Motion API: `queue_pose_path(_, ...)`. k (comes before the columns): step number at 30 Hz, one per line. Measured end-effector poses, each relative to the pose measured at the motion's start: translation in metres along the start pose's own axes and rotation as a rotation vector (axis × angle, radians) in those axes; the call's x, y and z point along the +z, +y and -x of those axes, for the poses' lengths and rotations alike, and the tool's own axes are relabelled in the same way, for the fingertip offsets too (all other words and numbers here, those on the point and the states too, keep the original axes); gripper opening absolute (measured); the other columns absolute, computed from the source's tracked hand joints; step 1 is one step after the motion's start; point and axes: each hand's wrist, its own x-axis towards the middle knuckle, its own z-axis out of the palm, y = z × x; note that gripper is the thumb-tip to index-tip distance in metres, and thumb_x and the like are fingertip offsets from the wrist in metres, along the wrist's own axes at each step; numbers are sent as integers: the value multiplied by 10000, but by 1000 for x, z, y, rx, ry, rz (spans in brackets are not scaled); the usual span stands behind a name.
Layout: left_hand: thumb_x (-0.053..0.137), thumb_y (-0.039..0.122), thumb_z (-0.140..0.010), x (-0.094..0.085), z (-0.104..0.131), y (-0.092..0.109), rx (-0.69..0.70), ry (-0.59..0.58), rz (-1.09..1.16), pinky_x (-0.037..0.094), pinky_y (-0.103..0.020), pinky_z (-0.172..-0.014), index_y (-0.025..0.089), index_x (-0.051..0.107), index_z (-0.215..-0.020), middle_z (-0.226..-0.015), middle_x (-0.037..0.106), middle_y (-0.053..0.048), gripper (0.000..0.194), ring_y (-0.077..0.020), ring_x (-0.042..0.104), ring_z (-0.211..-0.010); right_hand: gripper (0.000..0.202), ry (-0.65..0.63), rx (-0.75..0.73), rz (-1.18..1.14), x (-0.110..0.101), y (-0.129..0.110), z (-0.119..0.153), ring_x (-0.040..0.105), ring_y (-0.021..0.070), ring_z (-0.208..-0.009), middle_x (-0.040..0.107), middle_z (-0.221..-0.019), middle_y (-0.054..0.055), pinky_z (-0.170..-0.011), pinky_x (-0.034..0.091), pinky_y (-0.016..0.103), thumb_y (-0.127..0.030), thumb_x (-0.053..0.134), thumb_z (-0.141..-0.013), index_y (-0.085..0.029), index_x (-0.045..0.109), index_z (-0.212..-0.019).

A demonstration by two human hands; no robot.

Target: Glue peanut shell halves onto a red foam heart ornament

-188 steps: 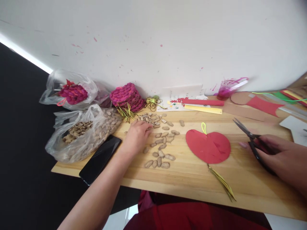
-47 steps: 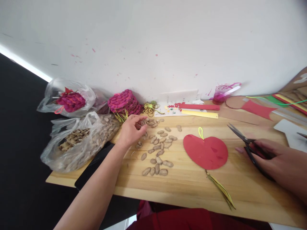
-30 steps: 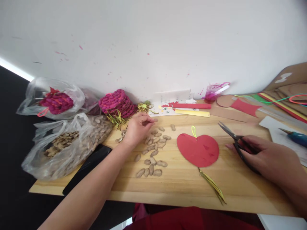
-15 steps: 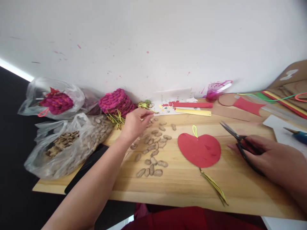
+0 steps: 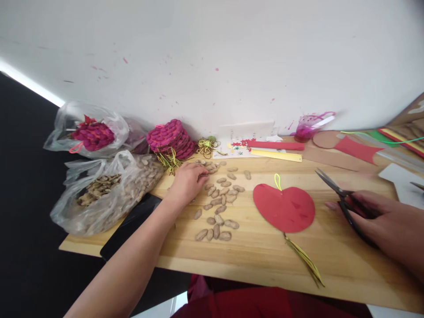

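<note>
Loose peanuts point(image 5: 216, 202): on table point(image 5: 251, 256), left of cutout point(image 5: 284, 210). Scissors point(image 5: 341, 192): right of cutout. Peanut bag point(image 5: 96, 218): at table's left end.

Pink-specked white wall point(image 5: 251, 57) behind pale wooden table point(image 5: 245, 256).

Nobody can tell what the left hand point(image 5: 188, 183) touches, because it hides the spot. The left arm point(image 5: 132, 256) covers part of the black phone point(image 5: 130, 226). The view's right side cuts off the right arm point(image 5: 409, 236).

Left forearm point(image 5: 132, 258) extended, left grip point(image 5: 192, 179) palm-down and bent; right grip point(image 5: 379, 218) curled inward
</note>
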Motion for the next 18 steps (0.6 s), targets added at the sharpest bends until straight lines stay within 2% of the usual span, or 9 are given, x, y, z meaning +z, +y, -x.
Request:
queue_pose_path(3, 602, 179, -880, 3, -4, 3, 6, 28, 12, 459, -392, -894, 172, 737, -876, -914, 746, -80, 136, -253, 626, -900, 551, -17, 57, 15, -4, -6, 3, 617, 278, -586, 732, -745, 51, -500, 420, 362, -792, 510, -575, -289, 654, -748)
queue_pose_path(6, 601, 195, -880, -1, -6, 9, -116, 10, 168, 465, -367, -861, 185, 731, -895, -917, 748, -61, 132, -233, 635, -878, 595, 3, 64, 17, -6, -10, 5, 618, 278, -605, 729, -758, 55, -504, 406, 355, -828, 490, -574, -290, 660, -763)
queue_pose_path(9, 660, 254, -858, -6, -7, 18, -307, -56, 533, 483, -315, -815, 187, 745, -941, -952, 756, -43, 136, -192, 653, -853, 606, -32, 82, 14, -6, -11, 5, 612, 270, -603, 718, -735, 46, -516, 405, 355, -834, 497, -559, -292, 660, -776)
queue_pose_path(13, 791, 313, -771, -12, -8, 29, -507, -47, 1140, 498, -211, -699, 181, 758, -1047, -923, 735, -23, 308, -100, 627, -737, 615, -20, 76, 6, -7, -13, 6, 613, 275, -624, 713, -722, 46, -538, 407, 358, -842, 491, -557, -289, 657, -768)
queue_pose_path(16, 891, 273, -657, -17, -3, 38, -631, -34, 1478, 517, -163, -611, 154, 762, -957, -824, 689, -3, 347, -69, 622, -656, 585, 8, 48, 4, -6, -12, 7, 623, 278, -657, 720, -749, 50, -562, 415, 357, -815, 494, -604, -286, 666, -783)
queue_pose_path(18, 915, 232, -625, -21, 3, 44, -664, -17, 1613, 546, -158, -604, 141, 749, -912, -798, 674, -2, 344, -81, 648, -661, 535, 12, 22, 7, -6, -11, 9, 617, 267, -644, 711, -731, 48, -565, 413, 351, -777, 503, -651, -281, 660, -776)
